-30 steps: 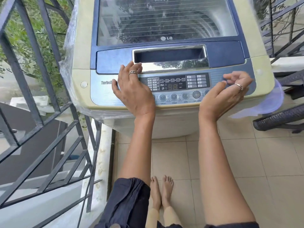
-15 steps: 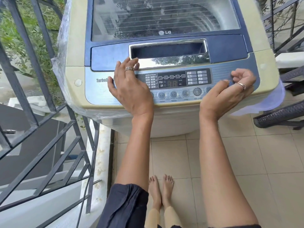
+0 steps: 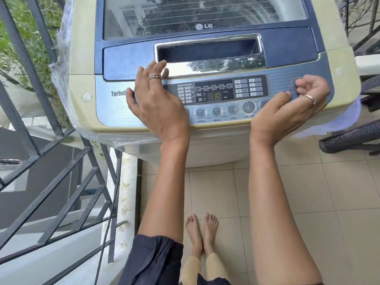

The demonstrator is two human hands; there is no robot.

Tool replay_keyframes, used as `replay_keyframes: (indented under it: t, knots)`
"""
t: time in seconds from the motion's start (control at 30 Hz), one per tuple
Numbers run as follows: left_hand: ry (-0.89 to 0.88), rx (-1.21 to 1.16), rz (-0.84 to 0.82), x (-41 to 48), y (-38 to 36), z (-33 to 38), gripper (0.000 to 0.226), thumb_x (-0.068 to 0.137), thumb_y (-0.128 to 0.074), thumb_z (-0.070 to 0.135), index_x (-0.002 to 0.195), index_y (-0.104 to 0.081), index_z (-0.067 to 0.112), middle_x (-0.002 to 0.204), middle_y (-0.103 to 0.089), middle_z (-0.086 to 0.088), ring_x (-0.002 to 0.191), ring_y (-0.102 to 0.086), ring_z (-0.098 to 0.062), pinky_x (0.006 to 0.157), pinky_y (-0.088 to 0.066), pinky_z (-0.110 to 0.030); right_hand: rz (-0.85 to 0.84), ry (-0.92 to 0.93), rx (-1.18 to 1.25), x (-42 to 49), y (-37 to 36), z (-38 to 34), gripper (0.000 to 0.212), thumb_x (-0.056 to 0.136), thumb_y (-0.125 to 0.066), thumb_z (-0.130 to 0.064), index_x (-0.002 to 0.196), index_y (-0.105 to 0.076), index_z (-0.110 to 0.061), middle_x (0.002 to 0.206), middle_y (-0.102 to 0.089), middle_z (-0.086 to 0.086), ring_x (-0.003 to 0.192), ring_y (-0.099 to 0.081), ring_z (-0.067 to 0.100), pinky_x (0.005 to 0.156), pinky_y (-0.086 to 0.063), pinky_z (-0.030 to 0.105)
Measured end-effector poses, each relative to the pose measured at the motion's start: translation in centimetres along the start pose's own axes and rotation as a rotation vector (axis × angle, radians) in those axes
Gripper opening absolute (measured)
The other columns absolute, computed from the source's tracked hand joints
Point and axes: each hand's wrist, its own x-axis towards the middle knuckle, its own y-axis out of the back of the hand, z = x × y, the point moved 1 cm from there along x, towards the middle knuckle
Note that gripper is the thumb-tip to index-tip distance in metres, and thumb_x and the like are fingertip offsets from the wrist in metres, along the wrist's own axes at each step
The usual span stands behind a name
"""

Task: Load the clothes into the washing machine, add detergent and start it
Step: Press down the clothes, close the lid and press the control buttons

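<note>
Standing on the tiled balcony floor, just right of the iron railing (image 3: 30,112): one top-loading washing machine (image 3: 209,140), filling the far half of the view, lid (image 3: 205,19) shut. Through the tinted lid window only reflections; clothes and detergent not discernible, so loading presumably done. Near edge taken up by one control panel (image 3: 115,112) with one lit display (image 3: 213,92) showing dim digits, not legible with certainty.

Left hand (image 3: 156,103) resting flat on the left part of the panel, fingers (image 3: 158,67) spread and reaching up to the chrome lid handle (image 3: 209,52), clamped on nothing. Right hand (image 3: 287,108) at the panel's far right end, fingers curled in toward the palm, one tip at or very near a round blue button (image 3: 296,81); actual contact not certain. Nothing gripped there either.

Handling, as a judgement: heavy, rigid, not to be shifted; only the buttons matter. Membrane keys likely stiff-ish and shallow, wanting a short firm press with a fingertip on the button's centre. Loose plastic film (image 3: 61,64) at the edges, probably slick.

Count: four round buttons plainly visible in the near row, labelled WASH, RINSE, SPIN, AIR DRY; a fifth half hidden behind the right hand. Two rings, one per hand. Two bare feet (image 3: 201,229) below.
</note>
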Motion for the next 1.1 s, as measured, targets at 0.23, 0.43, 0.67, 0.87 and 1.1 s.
replay_keyframes:
  t: [0.23,0.43,0.67,0.87,1.1]
  knots:
    - [0.007,-0.008,0.002,0.01,0.12,0.11,0.046,0.081,-0.039,-0.001,0.109,-0.066,0.023,0.121,-0.064,0.010,0.128,-0.050,-0.011,0.113,-0.019,-0.037,0.002,-0.010,0.029,-0.01,0.03,-0.17,0.031,0.065,-0.041,0.007,0.093,-0.054,0.010,0.092,-0.059,0.018,0.085,-0.042,0.019,0.082,-0.041,0.029]
    - [0.008,0.008,-0.010,0.07,0.21,0.09,0.048,0.080,-0.038,-0.001,0.110,-0.066,0.023,0.122,-0.064,0.010,0.129,-0.049,-0.011,0.114,-0.020,-0.038,0.001,-0.009,0.018,-0.09,0.01,-0.11,0.030,0.065,-0.043,0.007,0.093,-0.054,0.009,0.091,-0.059,0.017,0.084,-0.042,0.018,0.081,-0.040,0.029]
    - [0.012,0.007,-0.012,0.07,0.20,0.12,0.048,0.080,-0.037,-0.001,0.110,-0.066,0.023,0.122,-0.064,0.009,0.130,-0.048,-0.011,0.115,-0.021,-0.039,-0.001,0.001,0.019,0.05,0.02,-0.06,0.030,0.064,-0.043,0.008,0.092,-0.054,0.009,0.091,-0.059,0.016,0.084,-0.042,0.018,0.081,-0.041,0.030]
    - [0.009,0.007,-0.008,0.10,0.13,0.05,0.048,0.080,-0.037,-0.001,0.110,-0.066,0.023,0.121,-0.065,0.009,0.130,-0.048,-0.011,0.115,-0.022,-0.040,-0.001,0.008,0.018,0.00,0.01,0.09,0.029,0.065,-0.043,0.008,0.092,-0.054,0.009,0.090,-0.059,0.017,0.084,-0.042,0.018,0.081,-0.041,0.029]
    - [0.001,-0.001,0.005,0.01,0.06,-0.01,0.047,0.080,-0.039,-0.001,0.110,-0.066,0.024,0.121,-0.065,0.010,0.130,-0.048,-0.011,0.113,-0.021,-0.039,0.008,0.024,0.013,-0.03,0.00,0.10,0.030,0.064,-0.042,0.009,0.092,-0.054,0.009,0.089,-0.057,0.014,0.084,-0.045,0.023,0.081,-0.041,0.028]
